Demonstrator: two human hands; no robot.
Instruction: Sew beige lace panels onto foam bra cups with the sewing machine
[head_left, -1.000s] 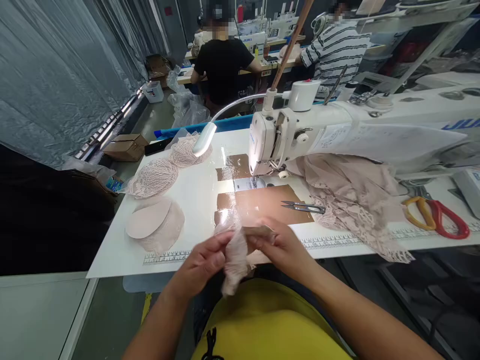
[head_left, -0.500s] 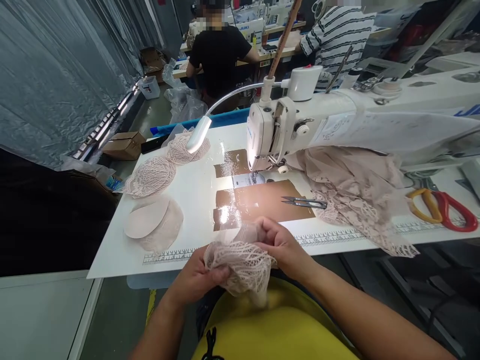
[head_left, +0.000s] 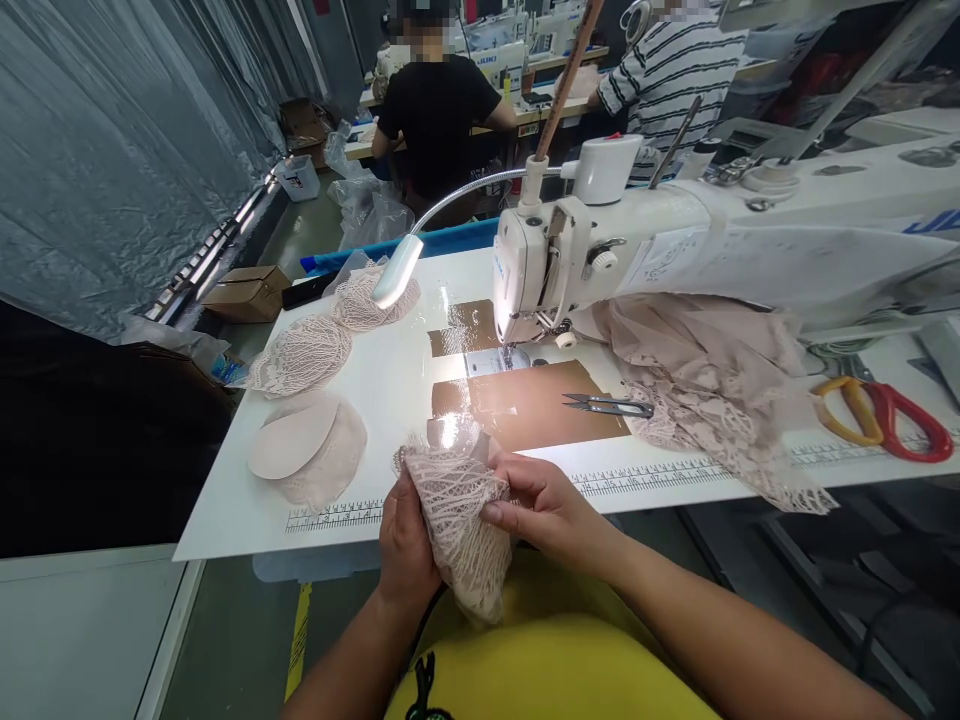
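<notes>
Between my hands, at the front edge of the sewing table (head_left: pixel 232 520), a beige lace piece (head_left: pixel 461 520) is spread out and cupped. My left hand (head_left: pixel 407 545) grips its left edge, thumb on top. With thumb and fingers my right hand (head_left: pixel 536 505) pinches its right edge. Just beyond stands a white sewing machine (head_left: pixel 525 270), its needle area lit by a small lamp (head_left: pixel 397 270). Thread snips (head_left: pixel 609 404) lie on the brown tape by the machine. Left of my hands rest smooth oval pads (head_left: pixel 292 437) on sheer fabric.
Lace cups (head_left: pixel 300 355) lie at the table's left. A heap of beige lace fabric (head_left: pixel 705 370) sits under the machine arm, beside scissors with red and yellow handles (head_left: pixel 911 420). A printed ruler (head_left: pixel 637 478) runs along the front edge. Two people sit working beyond.
The lace piece has gone from bunched up to opened out, with its patterned side facing up. My left hand has turned more upright; my right hand has shifted slightly down along the edge.
</notes>
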